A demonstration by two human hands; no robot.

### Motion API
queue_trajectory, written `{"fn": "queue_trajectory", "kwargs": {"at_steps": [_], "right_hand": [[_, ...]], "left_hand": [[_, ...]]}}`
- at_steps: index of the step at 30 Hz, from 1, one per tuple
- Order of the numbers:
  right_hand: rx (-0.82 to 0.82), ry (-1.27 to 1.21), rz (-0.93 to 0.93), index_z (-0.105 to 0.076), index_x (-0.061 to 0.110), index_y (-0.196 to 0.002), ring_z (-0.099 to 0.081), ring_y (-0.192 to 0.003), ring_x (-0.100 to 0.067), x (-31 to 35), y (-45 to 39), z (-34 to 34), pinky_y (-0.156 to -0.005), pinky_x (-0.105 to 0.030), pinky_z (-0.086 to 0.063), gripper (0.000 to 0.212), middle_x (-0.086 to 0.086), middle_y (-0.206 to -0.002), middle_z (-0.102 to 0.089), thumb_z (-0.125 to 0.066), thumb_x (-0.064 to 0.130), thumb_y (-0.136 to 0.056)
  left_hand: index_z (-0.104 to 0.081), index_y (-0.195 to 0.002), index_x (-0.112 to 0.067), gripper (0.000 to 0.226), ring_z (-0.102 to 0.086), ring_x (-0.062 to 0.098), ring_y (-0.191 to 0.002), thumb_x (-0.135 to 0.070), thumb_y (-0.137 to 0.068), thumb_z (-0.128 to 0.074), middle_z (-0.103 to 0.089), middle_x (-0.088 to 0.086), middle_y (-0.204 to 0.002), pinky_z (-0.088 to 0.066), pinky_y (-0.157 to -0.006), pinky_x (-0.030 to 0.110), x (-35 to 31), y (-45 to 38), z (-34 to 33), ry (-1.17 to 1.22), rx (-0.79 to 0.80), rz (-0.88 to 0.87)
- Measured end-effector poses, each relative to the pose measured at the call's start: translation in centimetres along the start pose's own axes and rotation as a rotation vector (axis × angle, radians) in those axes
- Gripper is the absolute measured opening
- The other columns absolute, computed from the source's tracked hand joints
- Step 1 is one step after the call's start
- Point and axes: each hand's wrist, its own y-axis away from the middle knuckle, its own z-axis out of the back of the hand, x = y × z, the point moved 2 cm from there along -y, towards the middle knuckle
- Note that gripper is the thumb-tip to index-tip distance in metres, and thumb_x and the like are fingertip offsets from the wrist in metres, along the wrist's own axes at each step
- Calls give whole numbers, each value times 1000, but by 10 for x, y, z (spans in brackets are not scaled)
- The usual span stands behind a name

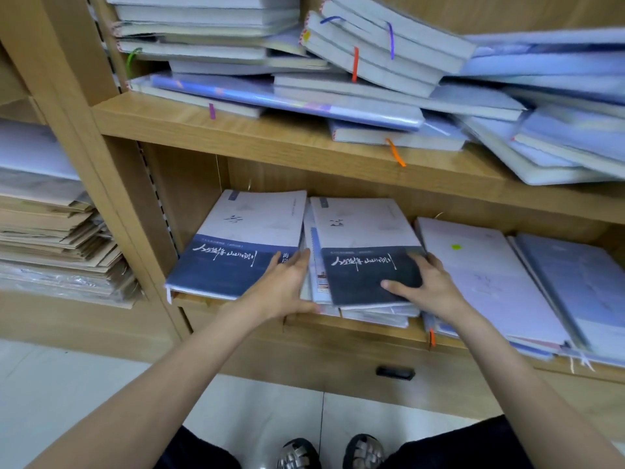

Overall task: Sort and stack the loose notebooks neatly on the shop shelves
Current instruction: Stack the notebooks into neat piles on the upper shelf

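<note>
Head view. The left hand [284, 282] reaches into the lower shelf [355, 328] with its fingers straight and its thumb spread, the fingertips lying against the right edge of the blue-banded notebook [236, 245]; it holds nothing. That notebook lies flat to the left of this hand, on top of a stack at the left end of the lower shelf, its white upper half toward the back and its blue band with white script toward the front.

The right hand [424, 282] grips the dark-banded notebook [363, 255]: the thumb lies across the dark cover near its front right corner, and the fingers curl over the right edge. This notebook tops a second stack between the two hands, just beside the first. Under it, the edges of thinner wrapped notebooks stick out unevenly at the front.

To the right of the right hand a pale notebook [480, 275] with a small green mark lies flat on another pile, and beyond it a blue-grey notebook [581, 289].

Above both hands, the upper shelf [270, 130] carries a disordered heap of notebooks [338, 55], several tilted, with orange, purple and green ribbon markers hanging out. Far left of the left hand, a neighbouring bay holds a stack of brown paper [57, 238]. Below the hands a drawer handle [395, 373] shows, and on the floor the person's sandals [331, 453].
</note>
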Motion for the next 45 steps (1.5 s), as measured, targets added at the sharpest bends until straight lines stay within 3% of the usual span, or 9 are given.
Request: {"fn": "queue_trajectory", "kwargs": {"at_steps": [8, 11, 15, 17, 24, 28, 33, 37, 45], "right_hand": [[-92, 124, -145, -20, 20, -148, -20, -135, -43, 24, 10, -22, -110, -50, -25, 84, -17, -155, -5, -50, 65, -83], [-181, 169, 39, -29, 19, -144, -9, -141, -35, 35, 26, -14, -113, -48, -18, 68, -12, -156, -7, -51, 53, -89], [-326, -26, 468, -32, 21, -142, -23, -139, -18, 52, 72, 8, -104, -26, -35, 59, 0, -154, -13, -57, 35, -90], [-479, -103, 677, -33, 19, -140, -39, -129, -15, 63, 97, 27, -98, -11, -36, 54, -1, -149, -23, -54, 32, -93], [-781, -195, 1008, -46, 8, -127, -52, -109, -19, 115, 127, 94, -89, -22, -47, 41, -6, -125, -42, -54, 18, -88], [-639, 85, 925, -58, 4, -116, -52, -112, -25, 151, 90, 127, -95, -15, -28, 40, -12, -118, -58, -58, 29, -86], [-408, 384, 806, -62, 14, -117, -57, -109, -28, 188, 66, 160, -88, -36, -42, 35, -9, -116, -66, -54, 36, -92], [-405, 950, 743, -52, 16, -123, -54, -114, -26, 202, 70, 168, -85, -35, -42, 42, -4, -123, -59, -40, 46, -96], [-532, 914, 693, -56, 16, -110, -57, -108, -27, 203, 43, 160, -65, -32, -39, 24, 2, -123, -56, -49, 13, -87]], "left_hand": [[-18, -148, -11, 76, -6, 19, -145, -30, -88, -61, -18, 11, -155, 3, -118, 41, 1, -11, 5, 24, 20, 46], [-23, -147, -18, 69, -10, 21, -145, -32, -90, -59, -11, 5, -157, 0, -116, 41, -3, 4, 16, -62, -47, -24], [-52, -129, -10, 51, -51, 27, -122, -10, -81, -68, -45, 13, -140, -25, -109, 42, 3, 55, 42, -189, -475, -236], [-55, -122, -8, 38, -53, 20, -112, -10, -84, -56, -56, 13, -128, -37, -101, 33, 3, 81, 63, -141, -698, -285], [-58, -116, -5, 34, -47, 21, -109, -6, -85, -45, -51, 9, -118, -30, -95, 25, -35, 98, 152, -164, -1125, -391], [-54, -123, -9, 42, -41, 23, -117, -20, -83, -45, -51, 9, -127, -30, -97, 36, -47, 78, 184, -127, -1030, -260], [-49, -132, -21, 49, -15, 25, -141, -39, -86, -55, -34, -1, -148, -5, -113, 45, -35, 56, 226, -341, -768, -117], [-49, -133, -23, 52, -19, 28, -140, -41, -85, -58, -32, 1, -150, -16, -114, 43, -29, 56, 244, -354, -675, -134], [-39, -140, -35, 51, -2, 13, -145, -40, -91, -53, -2, -13, -157, 0, -115, 52, -20, 58, 248, -390, -454, -42]]}}
